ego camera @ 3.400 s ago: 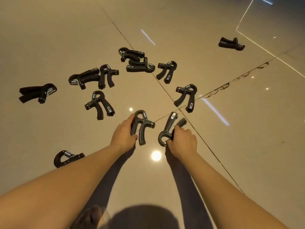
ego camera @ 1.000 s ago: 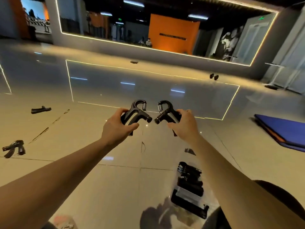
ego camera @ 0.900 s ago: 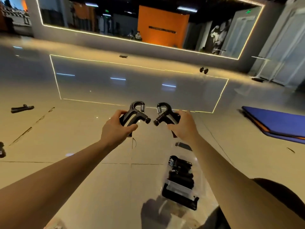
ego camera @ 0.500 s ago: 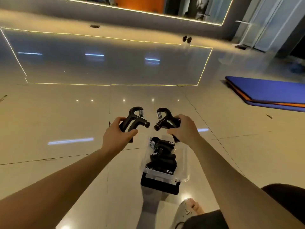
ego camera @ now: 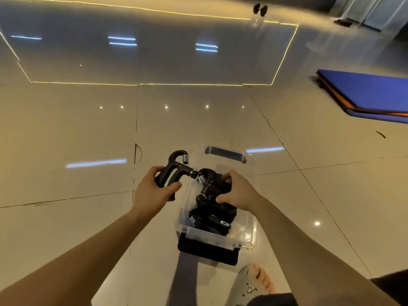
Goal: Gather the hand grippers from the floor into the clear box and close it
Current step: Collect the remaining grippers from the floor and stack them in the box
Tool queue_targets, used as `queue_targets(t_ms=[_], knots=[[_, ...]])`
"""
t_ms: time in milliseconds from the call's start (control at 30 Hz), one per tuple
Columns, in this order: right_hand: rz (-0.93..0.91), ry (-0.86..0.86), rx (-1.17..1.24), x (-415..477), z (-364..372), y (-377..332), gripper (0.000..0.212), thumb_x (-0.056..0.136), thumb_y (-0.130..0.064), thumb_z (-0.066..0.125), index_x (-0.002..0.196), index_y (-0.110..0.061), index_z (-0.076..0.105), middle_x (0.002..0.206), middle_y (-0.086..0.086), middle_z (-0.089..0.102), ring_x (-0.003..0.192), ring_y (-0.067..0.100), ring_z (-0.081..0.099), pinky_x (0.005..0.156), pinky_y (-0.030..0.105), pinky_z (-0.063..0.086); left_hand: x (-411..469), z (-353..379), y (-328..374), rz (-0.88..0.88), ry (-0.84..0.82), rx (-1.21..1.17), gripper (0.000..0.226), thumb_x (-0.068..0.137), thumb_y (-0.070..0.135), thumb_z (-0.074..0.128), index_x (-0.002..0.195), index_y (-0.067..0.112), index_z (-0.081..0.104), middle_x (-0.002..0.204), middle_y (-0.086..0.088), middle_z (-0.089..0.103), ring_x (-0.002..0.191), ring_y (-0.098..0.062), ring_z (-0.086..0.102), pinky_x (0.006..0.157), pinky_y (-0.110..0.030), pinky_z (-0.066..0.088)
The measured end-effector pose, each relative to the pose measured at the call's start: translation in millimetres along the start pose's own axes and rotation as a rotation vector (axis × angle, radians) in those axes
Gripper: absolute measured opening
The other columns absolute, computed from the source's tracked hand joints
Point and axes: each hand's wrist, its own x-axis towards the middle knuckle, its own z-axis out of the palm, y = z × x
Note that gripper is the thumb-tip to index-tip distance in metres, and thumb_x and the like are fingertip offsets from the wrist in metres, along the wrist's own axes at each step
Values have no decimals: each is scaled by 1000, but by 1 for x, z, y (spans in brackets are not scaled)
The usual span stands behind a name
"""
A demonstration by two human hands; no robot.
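We see the left hand [ego camera: 152,193] clenched round the handles of one black hand gripper [ego camera: 176,168], held in the air just outside the left wall of the clear box [ego camera: 220,237], with its knob end reaching toward that wall's rim. The right hand [ego camera: 239,193] is over the box's opening, fingers and thumb curled round a second gripper [ego camera: 206,184] that hangs low above the pile of grippers [ego camera: 212,219] lying inside toward the near edge. The two held grippers almost touch at their ends, and we judge that the first risk. If both hands go in together, hook and spring could catch on each other and one gripper could be dragged back over the left wall onto the floor [ego camera: 77,140]. The left one is not yet above the opening, so letting go now would likely bounce it off the rim. The box looks light and the floor glossy, so a knock against a wall may slide it. The pile is heaped at the near edge, and more pieces dropped there may stand above the rim and stop the lid seating. We cannot tell whether the black piece [ego camera: 207,250] under the near edge is that lid.
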Motion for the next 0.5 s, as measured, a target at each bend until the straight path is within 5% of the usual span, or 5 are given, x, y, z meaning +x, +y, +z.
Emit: queue_targets(t_ms=[500], knots=[[34, -105, -59, 13, 90, 58, 74, 71, -25, 86, 139, -21, 56, 131, -3, 56, 121, 19, 53, 99, 30, 43, 6, -1, -23, -30, -97, -74, 52, 85, 21, 81, 130, 27, 55, 106, -5, 66, 79, -10, 73, 62, -20, 59]])
